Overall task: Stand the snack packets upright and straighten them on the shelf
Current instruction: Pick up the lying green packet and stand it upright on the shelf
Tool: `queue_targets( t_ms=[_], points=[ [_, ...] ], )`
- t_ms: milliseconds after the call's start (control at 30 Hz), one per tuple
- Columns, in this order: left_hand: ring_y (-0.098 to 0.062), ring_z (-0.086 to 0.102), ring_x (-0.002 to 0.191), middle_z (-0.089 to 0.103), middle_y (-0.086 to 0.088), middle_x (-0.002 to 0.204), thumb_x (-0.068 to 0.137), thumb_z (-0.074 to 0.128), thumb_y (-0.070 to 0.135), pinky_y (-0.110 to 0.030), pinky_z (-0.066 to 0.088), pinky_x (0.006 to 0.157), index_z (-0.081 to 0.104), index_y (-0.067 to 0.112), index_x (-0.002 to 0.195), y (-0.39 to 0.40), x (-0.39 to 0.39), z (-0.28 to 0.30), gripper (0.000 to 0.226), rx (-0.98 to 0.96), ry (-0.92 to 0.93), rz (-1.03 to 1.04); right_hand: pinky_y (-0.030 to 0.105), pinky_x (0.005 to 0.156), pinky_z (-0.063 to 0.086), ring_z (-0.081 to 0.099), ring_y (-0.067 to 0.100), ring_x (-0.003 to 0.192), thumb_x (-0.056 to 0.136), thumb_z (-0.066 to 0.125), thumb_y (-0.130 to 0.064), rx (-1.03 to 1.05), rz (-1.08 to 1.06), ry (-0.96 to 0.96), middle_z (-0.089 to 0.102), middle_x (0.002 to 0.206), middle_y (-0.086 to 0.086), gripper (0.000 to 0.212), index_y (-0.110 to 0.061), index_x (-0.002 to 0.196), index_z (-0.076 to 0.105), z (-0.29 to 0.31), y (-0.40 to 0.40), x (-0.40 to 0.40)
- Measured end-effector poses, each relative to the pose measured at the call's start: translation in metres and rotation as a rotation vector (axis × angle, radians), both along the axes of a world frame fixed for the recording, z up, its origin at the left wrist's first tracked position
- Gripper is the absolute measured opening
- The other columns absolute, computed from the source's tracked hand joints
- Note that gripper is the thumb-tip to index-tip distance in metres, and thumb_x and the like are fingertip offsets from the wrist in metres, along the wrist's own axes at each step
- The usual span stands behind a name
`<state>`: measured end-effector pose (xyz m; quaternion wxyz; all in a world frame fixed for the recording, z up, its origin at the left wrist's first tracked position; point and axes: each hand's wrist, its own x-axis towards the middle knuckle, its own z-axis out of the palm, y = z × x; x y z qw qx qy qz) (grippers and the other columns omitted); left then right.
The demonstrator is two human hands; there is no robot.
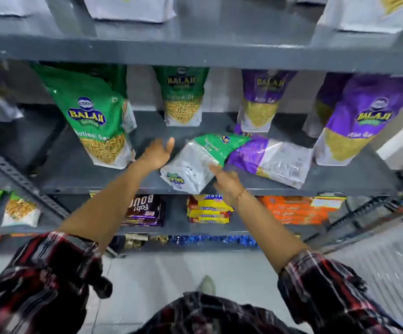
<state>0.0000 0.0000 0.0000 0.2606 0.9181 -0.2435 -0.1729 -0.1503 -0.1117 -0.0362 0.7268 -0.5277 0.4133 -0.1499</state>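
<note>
A green packet is lying flat near the front edge of the grey shelf, its top overlapping a fallen purple packet beside it. L hand is hovering open-palmed just left of it, gripping nothing. R hand is touching its lower edge w/ fingers spread (no grip visible). Other packets are standing upright behind.

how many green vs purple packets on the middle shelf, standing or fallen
green standing: 2, the big one on the left and one at the back
green fallen: 1
purple standing: 2, one at the back and one on the right
purple fallen: 1
total: 6
</note>
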Motion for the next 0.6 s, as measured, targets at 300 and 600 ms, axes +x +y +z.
queue_targets(
  t_ms=[300,600],
  points=[
    [-0.027,0.059,0.113,0.060,-0.015,0.129,0.093,0.036,0.053,-0.034,0.052,0.087,0.054,0.007,0.124,-0.004,0.030,-0.024,0.059,-0.081,0.693,-0.113,0.045,0.080,0.058,0.068,0.022,0.094,0.076,0.073,-0.035,0.276,0.184,-0.005,0.068,0.116,0.007,0.045,-0.016,0.115,0.062,-0.011,-0.009,0.037],
    [-0.017,0.061,0.114,0.064,-0.005,0.124,0.084,0.062,0.033,-0.024,0.052,0.090,0.056,0.013,0.124,0.014,0.058,-0.026,0.046,-0.102,0.767,-0.291,0.043,0.081,0.058,0.070,0.025,0.089,0.074,0.074,-0.004,0.217,0.201,-0.025,0.068,0.114,0.017,0.032,-0.003,0.104,0.065,-0.008,-0.005,0.046]
  ],
)
